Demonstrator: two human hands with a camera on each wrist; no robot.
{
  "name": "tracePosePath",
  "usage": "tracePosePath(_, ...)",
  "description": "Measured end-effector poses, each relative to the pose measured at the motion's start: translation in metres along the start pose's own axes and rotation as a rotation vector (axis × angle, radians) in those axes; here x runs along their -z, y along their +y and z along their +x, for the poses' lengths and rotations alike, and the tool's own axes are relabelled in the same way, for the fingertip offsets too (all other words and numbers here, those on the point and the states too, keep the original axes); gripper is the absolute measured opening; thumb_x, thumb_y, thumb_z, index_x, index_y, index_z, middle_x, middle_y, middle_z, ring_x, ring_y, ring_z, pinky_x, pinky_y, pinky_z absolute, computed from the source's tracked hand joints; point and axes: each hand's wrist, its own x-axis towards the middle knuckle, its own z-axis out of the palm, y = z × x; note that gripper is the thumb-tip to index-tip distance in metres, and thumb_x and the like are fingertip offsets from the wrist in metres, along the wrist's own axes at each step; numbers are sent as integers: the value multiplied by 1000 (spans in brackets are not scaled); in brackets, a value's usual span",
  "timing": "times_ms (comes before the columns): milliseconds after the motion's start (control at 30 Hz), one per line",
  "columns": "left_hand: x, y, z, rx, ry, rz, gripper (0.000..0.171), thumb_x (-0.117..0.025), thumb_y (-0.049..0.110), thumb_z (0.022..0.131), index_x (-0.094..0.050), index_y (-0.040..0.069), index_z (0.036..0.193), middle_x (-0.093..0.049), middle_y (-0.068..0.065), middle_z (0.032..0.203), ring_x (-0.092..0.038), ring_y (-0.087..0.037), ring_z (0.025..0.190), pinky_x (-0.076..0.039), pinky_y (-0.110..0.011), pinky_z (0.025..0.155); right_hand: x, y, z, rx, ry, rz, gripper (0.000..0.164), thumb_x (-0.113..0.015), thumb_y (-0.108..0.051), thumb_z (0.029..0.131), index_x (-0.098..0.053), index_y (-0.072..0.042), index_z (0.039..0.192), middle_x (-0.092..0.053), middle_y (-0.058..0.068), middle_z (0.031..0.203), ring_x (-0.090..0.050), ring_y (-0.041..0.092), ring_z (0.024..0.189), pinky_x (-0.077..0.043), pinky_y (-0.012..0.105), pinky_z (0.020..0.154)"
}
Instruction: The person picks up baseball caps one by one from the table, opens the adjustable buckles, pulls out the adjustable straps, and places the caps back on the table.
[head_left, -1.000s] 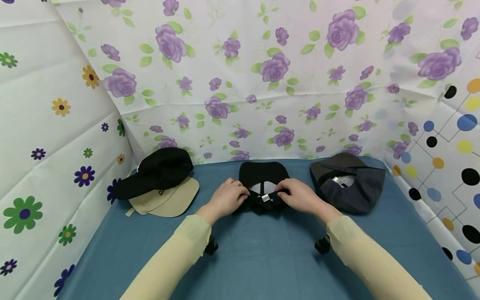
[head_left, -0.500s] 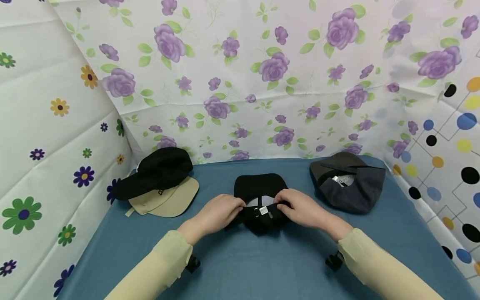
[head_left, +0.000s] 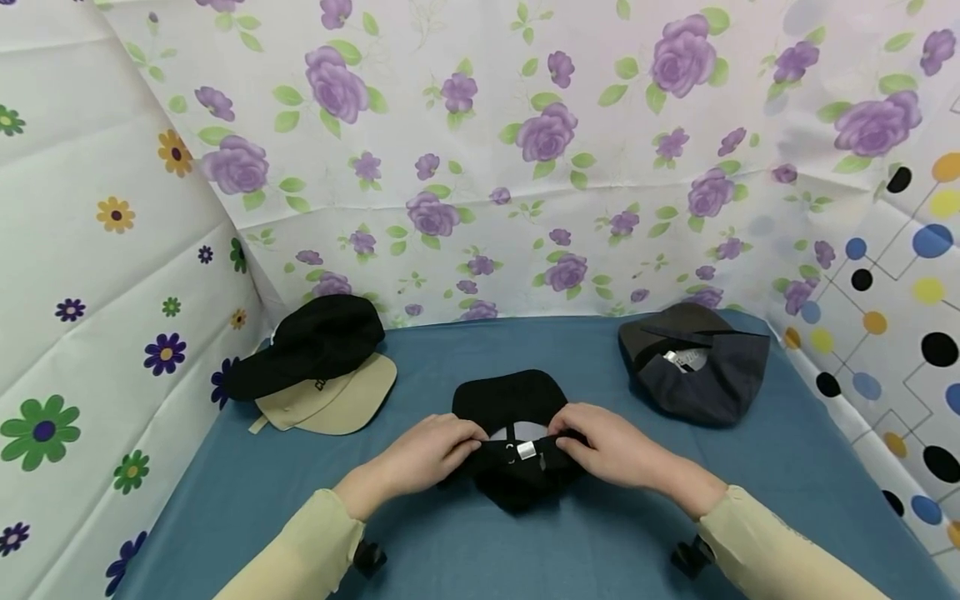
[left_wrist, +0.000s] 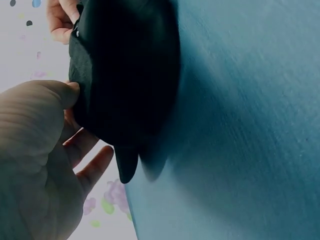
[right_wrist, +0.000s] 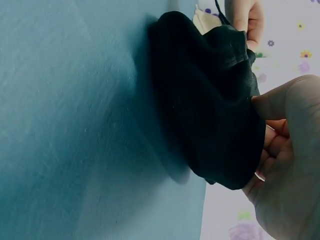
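A black baseball cap (head_left: 517, 487) is held between both hands near the middle of the blue table, its brim (head_left: 510, 396) toward the back wall and its opening facing up. A white label (head_left: 527, 450) shows on its inner band. My left hand (head_left: 422, 454) pinches the band's left side between thumb and fingers. On the other side my right hand (head_left: 618, 446) pinches the edge in the same way. In the left wrist view the cap's dark crown (left_wrist: 135, 75) hangs close over the cloth; the right wrist view shows the crown (right_wrist: 210, 105) from its other side.
At the left, another black cap (head_left: 322, 346) lies partly over a beige cap (head_left: 337, 404). A dark grey cap (head_left: 720, 379) rests upturned at the right. Blue cloth (head_left: 525, 558) covers the table, and a floral curtain (head_left: 480, 167) stands behind it.
Both hands have drawn the black cap toward the person and slightly left, keeping their pinch on its edge. The other caps stay where they were.
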Motion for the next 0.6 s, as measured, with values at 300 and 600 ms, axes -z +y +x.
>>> tracePosePath(300,-1,6,-16,-25,-15,-51,23,-54,21,109,-72,21,124,-68,12,112,-61,-6,101,-50,-39,95,-2,-12,-14,0,-24,38,12,-62,-26,105,-64,-33,114,-61,-18,111,-57,3,94,-51,34,82)
tracePosePath(600,-11,8,-21,-66,-24,-23,21,-56,24,108,-73,23,121,-69,15,112,-60,-5,102,-49,-39,95,-12,-16,-22,-8,-30,15,13,-64,-22,104,-66,-31,114,-63,-18,108,-58,4,95,-51,36,83)
